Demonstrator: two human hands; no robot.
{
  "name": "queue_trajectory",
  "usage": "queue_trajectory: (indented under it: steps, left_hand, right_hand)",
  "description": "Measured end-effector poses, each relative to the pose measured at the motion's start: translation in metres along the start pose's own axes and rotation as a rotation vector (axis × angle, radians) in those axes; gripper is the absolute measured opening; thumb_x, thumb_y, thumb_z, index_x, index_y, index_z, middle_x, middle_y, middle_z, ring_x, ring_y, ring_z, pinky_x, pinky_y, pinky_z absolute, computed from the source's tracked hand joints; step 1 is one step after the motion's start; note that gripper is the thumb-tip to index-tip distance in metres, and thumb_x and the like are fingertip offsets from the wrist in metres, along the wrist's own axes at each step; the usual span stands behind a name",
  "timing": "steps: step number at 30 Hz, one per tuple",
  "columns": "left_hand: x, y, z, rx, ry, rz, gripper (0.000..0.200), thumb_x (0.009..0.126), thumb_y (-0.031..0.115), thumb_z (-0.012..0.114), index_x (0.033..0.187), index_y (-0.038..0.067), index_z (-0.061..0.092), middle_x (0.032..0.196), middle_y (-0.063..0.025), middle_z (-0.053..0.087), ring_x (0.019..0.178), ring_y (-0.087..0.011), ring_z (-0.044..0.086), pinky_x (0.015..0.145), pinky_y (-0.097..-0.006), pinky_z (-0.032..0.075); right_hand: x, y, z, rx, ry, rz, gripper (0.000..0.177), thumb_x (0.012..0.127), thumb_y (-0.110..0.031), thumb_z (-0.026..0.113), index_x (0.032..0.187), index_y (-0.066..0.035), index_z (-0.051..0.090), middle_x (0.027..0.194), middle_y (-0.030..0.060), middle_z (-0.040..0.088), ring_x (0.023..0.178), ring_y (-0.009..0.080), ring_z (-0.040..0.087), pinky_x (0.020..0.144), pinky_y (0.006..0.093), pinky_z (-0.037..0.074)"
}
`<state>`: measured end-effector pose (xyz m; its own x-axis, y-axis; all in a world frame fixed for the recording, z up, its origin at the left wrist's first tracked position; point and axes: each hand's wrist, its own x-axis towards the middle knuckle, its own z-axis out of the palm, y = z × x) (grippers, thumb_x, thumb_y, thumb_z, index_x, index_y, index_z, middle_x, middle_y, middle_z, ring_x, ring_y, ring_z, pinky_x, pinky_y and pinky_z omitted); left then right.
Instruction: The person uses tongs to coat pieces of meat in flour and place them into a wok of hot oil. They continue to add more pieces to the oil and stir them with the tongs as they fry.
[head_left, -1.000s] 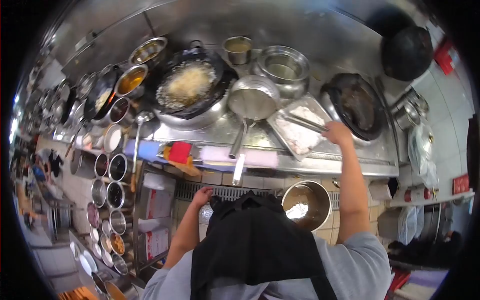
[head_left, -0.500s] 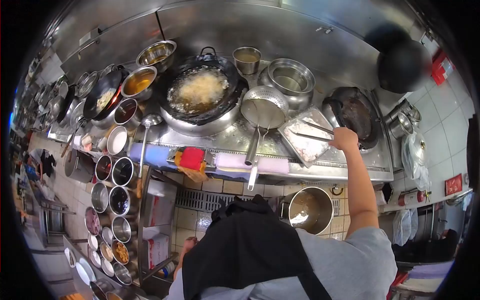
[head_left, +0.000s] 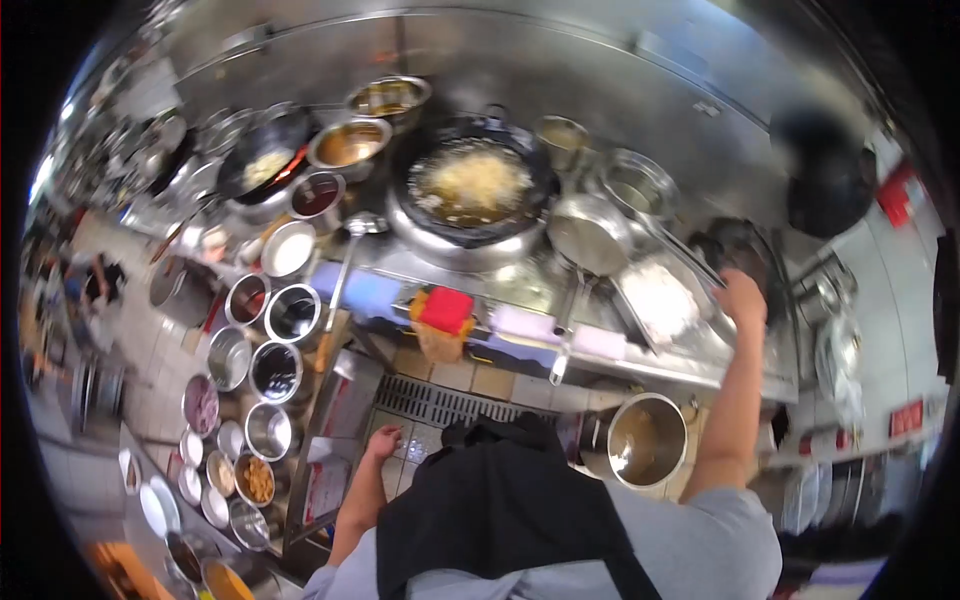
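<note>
My right hand (head_left: pixel 741 298) is closed around the end of long metal tongs (head_left: pixel 690 252), which point up and left over the stove. Below their tips lies a tray (head_left: pixel 633 312) of white, floury pieces (head_left: pixel 660 300). Pale food (head_left: pixel 474 182) bubbles in oil in a black wok (head_left: pixel 415 205) further left. Between wok and tray rests a strainer (head_left: pixel 590 243) with its handle toward me. My left hand (head_left: pixel 384 441) hangs low by my side, away from the counter, its fingers curled with nothing visible in them.
Steel bowls of liquid (head_left: pixel 350 143) and a second wok (head_left: pixel 262 165) stand to the left. A ladle (head_left: pixel 362 223) lies beside the containers of sauces and ingredients (head_left: pixel 275 370). A large pot (head_left: pixel 646 440) stands below the counter edge. Folded towels (head_left: pixel 560 330) line the front.
The view has swung left, so the stove appears further right. My right hand has lifted the tongs from the white pieces toward the back of the stove. My left hand shows more fully.
</note>
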<state>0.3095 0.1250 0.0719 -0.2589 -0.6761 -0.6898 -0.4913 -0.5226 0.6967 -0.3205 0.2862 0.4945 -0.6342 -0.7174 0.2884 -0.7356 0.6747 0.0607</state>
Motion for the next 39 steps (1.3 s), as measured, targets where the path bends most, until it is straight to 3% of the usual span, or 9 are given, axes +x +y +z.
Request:
queue_trajectory:
  steps: [5, 11, 13, 17, 19, 26, 30, 34, 39]
  left_hand:
    - [-0.026, -0.037, -0.019, -0.078, 0.002, -0.074, 0.028, 0.084, 0.022, 0.056, 0.106, 0.005, 0.058, 0.084, -0.0042, 0.060, 0.064, -0.0129, 0.057, 0.048, -0.0255, 0.040]
    - [-0.049, -0.112, -0.040, 0.052, -0.089, -0.151, 0.026, 0.084, 0.022, 0.054, 0.105, 0.007, 0.057, 0.088, -0.0048, 0.060, 0.066, -0.0166, 0.057, 0.051, -0.0291, 0.043]
    - [-0.045, -0.131, -0.047, 0.148, -0.132, -0.035, 0.024, 0.084, 0.021, 0.054, 0.104, 0.008, 0.057, 0.088, -0.0048, 0.060, 0.067, -0.0182, 0.058, 0.052, -0.0302, 0.044]
    - [-0.026, -0.133, -0.053, 0.394, -0.198, 0.555, 0.022, 0.084, 0.020, 0.052, 0.103, 0.009, 0.058, 0.089, -0.0050, 0.061, 0.067, -0.0206, 0.058, 0.054, -0.0319, 0.045]
    - [-0.023, -0.089, -0.037, -0.064, -0.010, -0.225, 0.022, 0.084, 0.021, 0.051, 0.100, 0.007, 0.059, 0.086, -0.0064, 0.061, 0.063, -0.0191, 0.057, 0.052, -0.0307, 0.045]
    - [-0.022, -0.024, -0.019, 0.016, 0.073, -0.042, 0.027, 0.084, 0.023, 0.053, 0.101, 0.003, 0.060, 0.082, -0.0069, 0.063, 0.064, -0.0150, 0.060, 0.048, -0.0274, 0.043]
    - [-0.017, -0.031, -0.015, -0.006, 0.046, -0.073, 0.031, 0.083, 0.022, 0.056, 0.109, 0.006, 0.060, 0.086, -0.0064, 0.064, 0.064, -0.0144, 0.059, 0.047, -0.0271, 0.042]
    - [-0.040, -0.035, -0.012, 0.015, 0.045, -0.141, 0.029, 0.081, 0.021, 0.058, 0.107, 0.007, 0.060, 0.084, -0.0038, 0.064, 0.061, -0.0130, 0.057, 0.044, -0.0255, 0.039]
    - [-0.062, -0.067, -0.014, -0.043, -0.017, -0.267, 0.031, 0.085, 0.024, 0.053, 0.111, 0.008, 0.056, 0.091, -0.0037, 0.062, 0.068, -0.0150, 0.059, 0.049, -0.0284, 0.042]
  right_hand:
    - [0.006, -0.025, 0.013, -0.262, -0.287, 0.138, 0.026, 0.070, -0.023, 0.066, 0.091, -0.007, 0.067, 0.090, 0.0127, 0.066, 0.087, 0.0284, 0.064, 0.070, 0.0387, 0.052]
    - [0.012, -0.009, 0.098, -0.496, -0.262, -0.142, 0.017, 0.079, -0.013, 0.054, 0.085, -0.012, 0.070, 0.086, 0.0100, 0.068, 0.081, 0.0282, 0.066, 0.063, 0.0386, 0.053]
    - [0.009, -0.004, 0.099, -0.476, -0.239, -0.165, 0.017, 0.079, -0.014, 0.054, 0.085, -0.013, 0.070, 0.085, 0.0095, 0.068, 0.081, 0.0274, 0.066, 0.063, 0.0382, 0.052]
    - [-0.006, 0.009, 0.056, -0.426, -0.275, -0.142, 0.016, 0.077, -0.018, 0.058, 0.089, -0.016, 0.068, 0.087, 0.0088, 0.066, 0.082, 0.0268, 0.065, 0.066, 0.0382, 0.052]
    - [-0.019, 0.015, 0.028, -0.342, -0.222, -0.074, 0.021, 0.074, -0.021, 0.063, 0.094, -0.016, 0.066, 0.090, 0.0094, 0.065, 0.082, 0.0291, 0.064, 0.067, 0.0394, 0.051]
    - [-0.003, -0.059, -0.016, 0.064, -0.108, -0.002, 0.043, 0.076, -0.026, 0.065, 0.116, -0.014, 0.057, 0.103, 0.0154, 0.062, 0.092, 0.0338, 0.060, 0.077, 0.0436, 0.048]
    - [0.035, -0.148, 0.053, 0.277, -0.087, -0.205, 0.043, 0.078, -0.036, 0.061, 0.113, -0.011, 0.059, 0.103, 0.0165, 0.062, 0.097, 0.0337, 0.058, 0.084, 0.0422, 0.045]
    - [0.068, -0.255, 0.071, 0.311, -0.424, -0.323, 0.039, 0.078, -0.034, 0.061, 0.106, -0.007, 0.062, 0.102, 0.0180, 0.062, 0.097, 0.0335, 0.059, 0.083, 0.0423, 0.046]
    - [0.073, -0.291, 0.090, 0.323, -0.349, -0.172, 0.033, 0.078, -0.034, 0.061, 0.105, -0.014, 0.063, 0.103, 0.0146, 0.063, 0.096, 0.0329, 0.060, 0.081, 0.0423, 0.047]
